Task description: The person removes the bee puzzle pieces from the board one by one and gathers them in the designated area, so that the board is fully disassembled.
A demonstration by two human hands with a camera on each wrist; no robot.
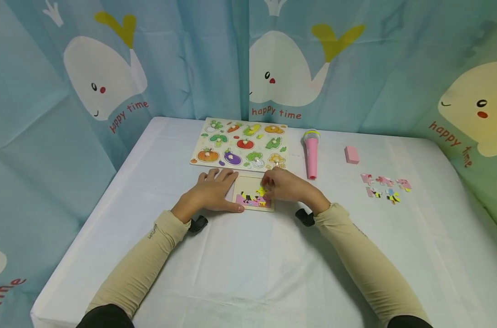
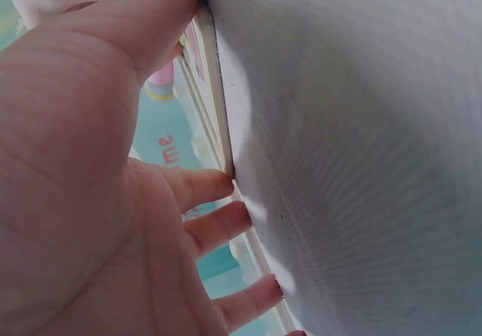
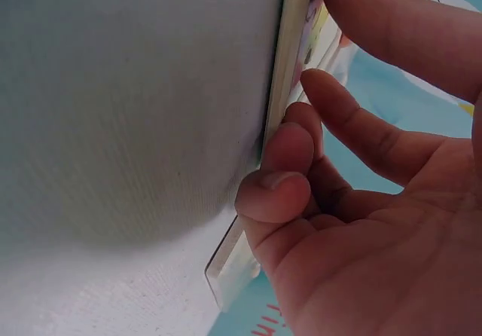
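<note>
A small wooden jigsaw board [image 1: 252, 183] lies on the table, its lower part filled with pink pieces that show black and yellow figures. My left hand [image 1: 213, 191] rests at the board's left side, thumb along the near edge and fingers spread; the left wrist view shows those fingers [image 2: 215, 227] nearly straight. My right hand [image 1: 287, 184] is over the board's right side, its thumb and index finger at either side of a jigsaw piece with a yellow star [image 1: 261, 191]. In the right wrist view, the other fingers [image 3: 275, 197] are curled beside the board's edge.
Behind the board lies a vegetable peg puzzle [image 1: 239, 145]. A pink toy microphone [image 1: 311, 157] and a pink block [image 1: 352, 155] lie to its right. Several loose jigsaw pieces [image 1: 385, 181] are spread farther right. A whale-print curtain [image 1: 215, 59] hangs behind the white table [image 1: 248, 273].
</note>
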